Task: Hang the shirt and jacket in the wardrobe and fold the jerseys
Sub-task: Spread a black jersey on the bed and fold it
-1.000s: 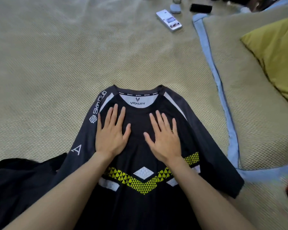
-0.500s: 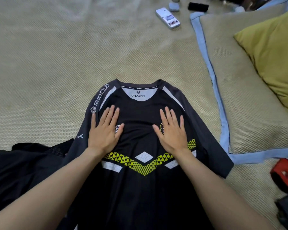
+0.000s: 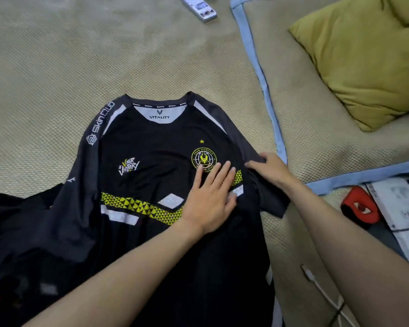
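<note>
Jersey (image 3: 151, 185): long axis toward wearer. Right sleeve (image 3: 267, 197) under right hand (image 3: 273, 169), fingers gripping cloth. Left hand (image 3: 210, 197) flat, pinning chest.

Left hand (image 3: 210, 197) crossed right; right hand (image 3: 273, 169) grips sleeve (image 3: 253, 147).

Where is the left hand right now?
In the head view, the left hand lies flat on the jersey's chest just below the round crest, beside the right hand.
</note>
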{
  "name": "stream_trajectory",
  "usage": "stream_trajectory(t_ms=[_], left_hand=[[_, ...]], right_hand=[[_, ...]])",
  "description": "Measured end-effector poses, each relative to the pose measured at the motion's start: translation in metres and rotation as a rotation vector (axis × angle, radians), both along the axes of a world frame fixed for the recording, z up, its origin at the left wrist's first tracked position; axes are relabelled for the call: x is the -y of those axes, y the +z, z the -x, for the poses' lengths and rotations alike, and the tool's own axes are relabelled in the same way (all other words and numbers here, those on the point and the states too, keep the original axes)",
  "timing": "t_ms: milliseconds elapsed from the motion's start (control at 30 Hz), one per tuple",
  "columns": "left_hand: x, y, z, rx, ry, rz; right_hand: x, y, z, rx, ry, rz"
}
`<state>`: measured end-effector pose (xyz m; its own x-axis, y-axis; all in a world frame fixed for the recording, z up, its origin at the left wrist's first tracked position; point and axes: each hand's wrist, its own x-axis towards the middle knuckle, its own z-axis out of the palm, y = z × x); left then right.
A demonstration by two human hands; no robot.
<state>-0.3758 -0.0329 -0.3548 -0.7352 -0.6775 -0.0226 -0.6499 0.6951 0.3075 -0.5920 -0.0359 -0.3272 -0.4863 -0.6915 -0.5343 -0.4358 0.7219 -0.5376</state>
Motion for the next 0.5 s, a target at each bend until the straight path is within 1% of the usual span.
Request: stream_trajectory(t_ms=[67, 167, 233, 333, 400, 500], left_hand=[[0.002, -0.006, 0.036, 0.049, 0.075, -0.022], [0.017, -0.016, 0.063, 0.124, 0.182, -0.049], [0.022, -0.027, 0.065, 0.138, 0.240, -0.077], [0.020, -0.040, 0.055, 0.137, 0.225, -0.013], [0.020, -0.045, 0.051, 0.112, 0.222, 0.024], [0.020, -0.051, 0.053, 0.086, 0.225, 0.045]], right_hand=[[0.007, 0.010, 0.004, 0.122, 0.042, -0.027], [0.014, 0.020, 0.015, 0.373, -0.024, -0.075], [0.013, 0.024, 0.024, 0.539, -0.007, -0.183], [0.008, 0.024, 0.038, 0.643, -0.026, -0.252], [0.005, 0.022, 0.044, 0.665, -0.050, -0.293], [0.003, 0.019, 0.061, 0.735, -0.094, -0.291]])
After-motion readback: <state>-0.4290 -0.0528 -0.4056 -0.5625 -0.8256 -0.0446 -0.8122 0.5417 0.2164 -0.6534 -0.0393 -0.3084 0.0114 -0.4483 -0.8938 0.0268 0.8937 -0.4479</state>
